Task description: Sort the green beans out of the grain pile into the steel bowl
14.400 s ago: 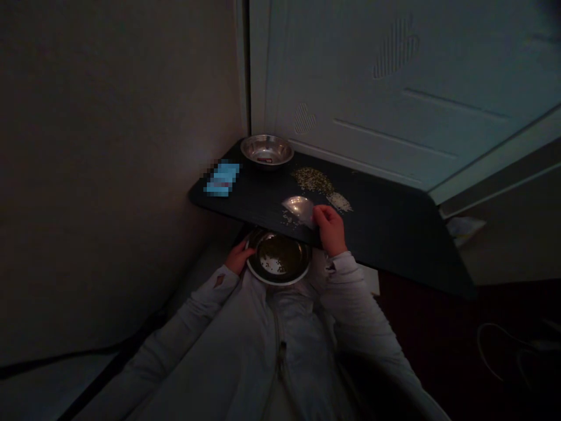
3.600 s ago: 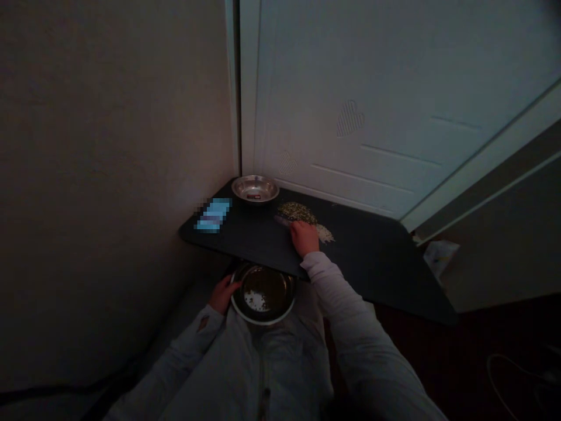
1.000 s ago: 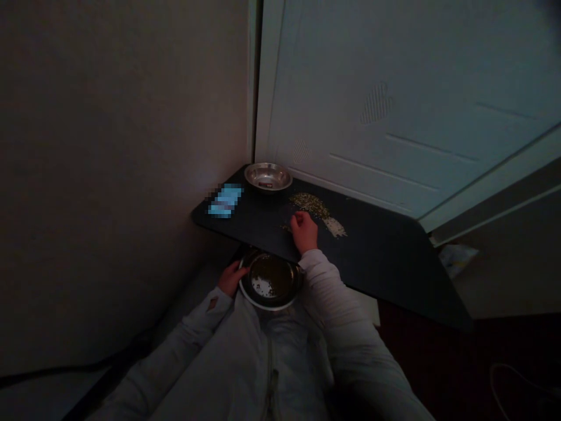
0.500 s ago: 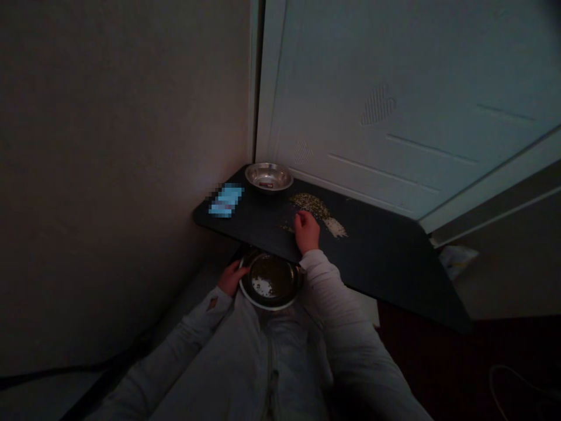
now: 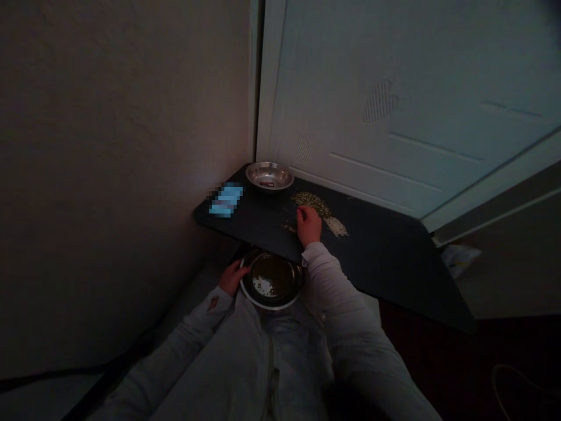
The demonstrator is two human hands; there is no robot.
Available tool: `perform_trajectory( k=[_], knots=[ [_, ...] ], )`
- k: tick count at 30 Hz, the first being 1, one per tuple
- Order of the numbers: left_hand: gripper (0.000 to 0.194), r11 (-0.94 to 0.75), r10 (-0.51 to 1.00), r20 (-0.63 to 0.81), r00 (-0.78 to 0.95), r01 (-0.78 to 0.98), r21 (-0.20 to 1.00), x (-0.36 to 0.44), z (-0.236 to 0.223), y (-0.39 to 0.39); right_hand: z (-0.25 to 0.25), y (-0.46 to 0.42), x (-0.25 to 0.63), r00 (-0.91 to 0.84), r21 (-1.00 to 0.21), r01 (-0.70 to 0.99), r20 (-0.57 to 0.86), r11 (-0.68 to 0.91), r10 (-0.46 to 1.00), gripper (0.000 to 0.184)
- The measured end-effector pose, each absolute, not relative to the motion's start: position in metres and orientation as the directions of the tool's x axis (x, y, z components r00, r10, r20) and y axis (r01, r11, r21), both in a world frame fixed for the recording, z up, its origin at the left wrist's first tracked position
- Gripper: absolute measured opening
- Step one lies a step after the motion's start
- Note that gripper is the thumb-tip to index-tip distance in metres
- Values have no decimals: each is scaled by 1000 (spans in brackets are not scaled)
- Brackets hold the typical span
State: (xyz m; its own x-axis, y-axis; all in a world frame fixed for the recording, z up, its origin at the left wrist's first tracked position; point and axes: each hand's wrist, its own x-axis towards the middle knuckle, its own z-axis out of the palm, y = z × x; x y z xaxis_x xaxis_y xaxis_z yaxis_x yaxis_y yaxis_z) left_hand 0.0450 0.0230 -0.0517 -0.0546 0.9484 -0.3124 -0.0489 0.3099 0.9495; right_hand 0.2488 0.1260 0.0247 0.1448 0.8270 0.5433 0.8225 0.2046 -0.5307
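We see the left hand (image 5: 231, 278) with its grip clasped on the rim of the lower bowl (image 5: 269, 306), at the lap by the table's (image 5: 385, 269) near edge, grains inside. Right hand (image 5: 309, 225) is curled by the green grains (image 5: 311, 202) on the table, white grains (image 5: 337, 227) adjoining them; we can't tell if its grip holds anything. We also get a metal bowl (image 5: 268, 186) near a pixelated blue item (image 5: 227, 200).

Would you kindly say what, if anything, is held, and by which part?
The left hand holds the lower bowl by its left rim; whether the right hand holds anything is unclear.
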Motion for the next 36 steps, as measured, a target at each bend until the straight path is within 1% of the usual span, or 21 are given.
perform_trajectory(
  k=[3, 7, 13, 17, 21, 25, 28, 31, 33, 36],
  knots=[
    [29, 304, 950, -306, -67, -29, 952, 45, -49, 22, 27, 123, 247, 52, -474, 848, 521, 238, 852, 22],
    [30, 301, 952, -301, -47, -22, 954, 46, -47, 22, 29, 117, 245, -46, -434, 851, 500, 296, 865, 21],
    [30, 328, 943, -329, -49, -38, 944, 47, -43, 21, 31, 107, 247, -155, -372, 858, 469, 354, 869, 20],
    [29, 319, 945, -322, -59, -51, 946, 47, -46, 21, 32, 99, 251, -226, -330, 859, 444, 392, 867, 20],
    [30, 318, 946, -322, -35, -89, 944, 47, -52, 22, 32, 92, 258, -269, -312, 850, 433, 424, 860, 20],
    [33, 321, 945, -325, -37, -78, 944, 46, -53, 23, 32, 84, 264, -320, -312, 829, 417, 464, 851, 19],
    [35, 337, 939, -340, -48, -65, 939, 47, -50, 22, 33, 79, 269, -330, -346, 800, 427, 490, 842, 19],
    [35, 333, 940, -337, -59, -66, 941, 47, -48, 21, 33, 75, 272, -272, -435, 750, 483, 498, 832, 19],
    [34, 322, 944, -326, -56, -69, 944, 47, -48, 21, 33, 75, 275, -166, -524, 709, 526, 471, 834, 19],
    [33, 317, 946, -321, -50, -73, 946, 47, -51, 22, 31, 77, 279, 68, -677, 629, 538, 382, 840, 20]
  ],
)
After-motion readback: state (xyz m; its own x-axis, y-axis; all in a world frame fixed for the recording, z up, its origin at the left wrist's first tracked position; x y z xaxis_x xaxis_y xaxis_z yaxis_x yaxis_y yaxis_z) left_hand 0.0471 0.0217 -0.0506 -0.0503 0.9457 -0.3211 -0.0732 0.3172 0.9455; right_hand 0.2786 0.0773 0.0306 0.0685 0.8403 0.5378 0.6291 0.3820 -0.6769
